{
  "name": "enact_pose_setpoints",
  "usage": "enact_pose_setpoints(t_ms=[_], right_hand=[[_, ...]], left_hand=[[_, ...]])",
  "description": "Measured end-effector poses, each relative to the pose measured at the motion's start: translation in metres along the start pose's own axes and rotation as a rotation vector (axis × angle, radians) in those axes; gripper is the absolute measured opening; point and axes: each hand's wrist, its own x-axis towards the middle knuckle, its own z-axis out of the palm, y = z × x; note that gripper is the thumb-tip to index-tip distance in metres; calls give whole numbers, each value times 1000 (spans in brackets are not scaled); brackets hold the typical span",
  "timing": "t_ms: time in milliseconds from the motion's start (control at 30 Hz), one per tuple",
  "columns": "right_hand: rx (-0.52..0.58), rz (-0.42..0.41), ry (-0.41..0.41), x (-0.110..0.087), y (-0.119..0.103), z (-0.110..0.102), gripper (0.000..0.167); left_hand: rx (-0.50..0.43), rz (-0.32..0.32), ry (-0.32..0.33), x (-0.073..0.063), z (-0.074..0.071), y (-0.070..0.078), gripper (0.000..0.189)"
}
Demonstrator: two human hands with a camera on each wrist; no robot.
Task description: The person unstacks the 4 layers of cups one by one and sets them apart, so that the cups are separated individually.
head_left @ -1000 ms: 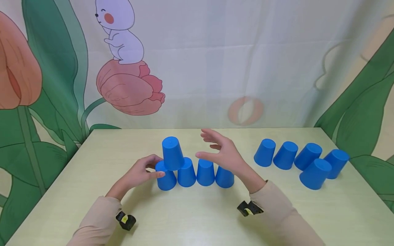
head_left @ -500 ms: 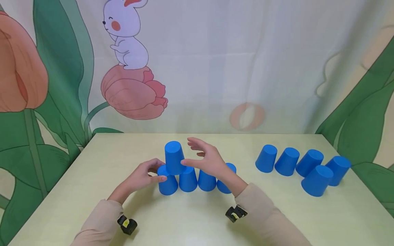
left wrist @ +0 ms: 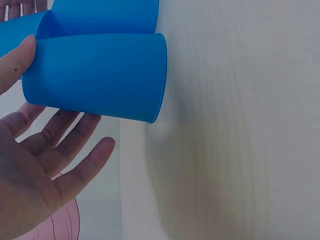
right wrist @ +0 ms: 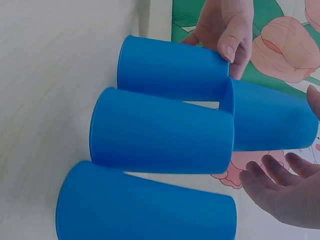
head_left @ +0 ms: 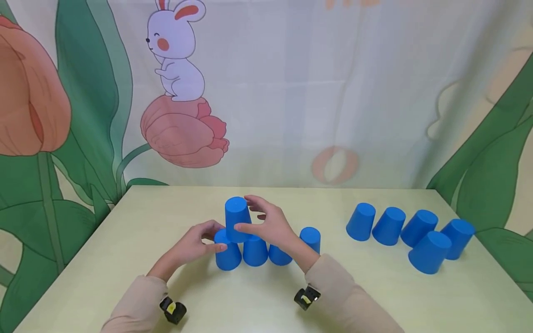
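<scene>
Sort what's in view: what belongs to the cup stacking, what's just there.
In the job:
top cup, across the row's two left cups
bottom row of four
left hand, holding the row's left end cup
right hand, at the top cup

Just there:
five cups at right, possibly spares
backdrop

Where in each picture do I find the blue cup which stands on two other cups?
Head: the upper cup is below and left of centre.
Left wrist: the upper cup is cut off at the upper left edge.
Right wrist: the upper cup is right of centre, near mid-height.
Shared landmark: the left hand, its thumb on a lower cup.
</scene>
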Motion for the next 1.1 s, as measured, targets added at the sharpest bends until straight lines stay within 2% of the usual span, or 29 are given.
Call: enact_pose_setpoints(t_ms=[400,600,733,900,1100], right_hand=[[2,69,5,5,2,12,67],[8,57,16,7,1,13,64],[16,53,23,4,-1,10,64],[36,23,30,-1,-4,4,62],[43,-9,22,-10,-10,-8,62]], left_hand=[[29,52,-36,1,-2,2,40],[14,41,-35,3,-2,-2,39],[17,31,-34,3,-2,1,41],[9,33,-30,0,-3,7,42],[5,36,-36,-1,-2,6,42]])
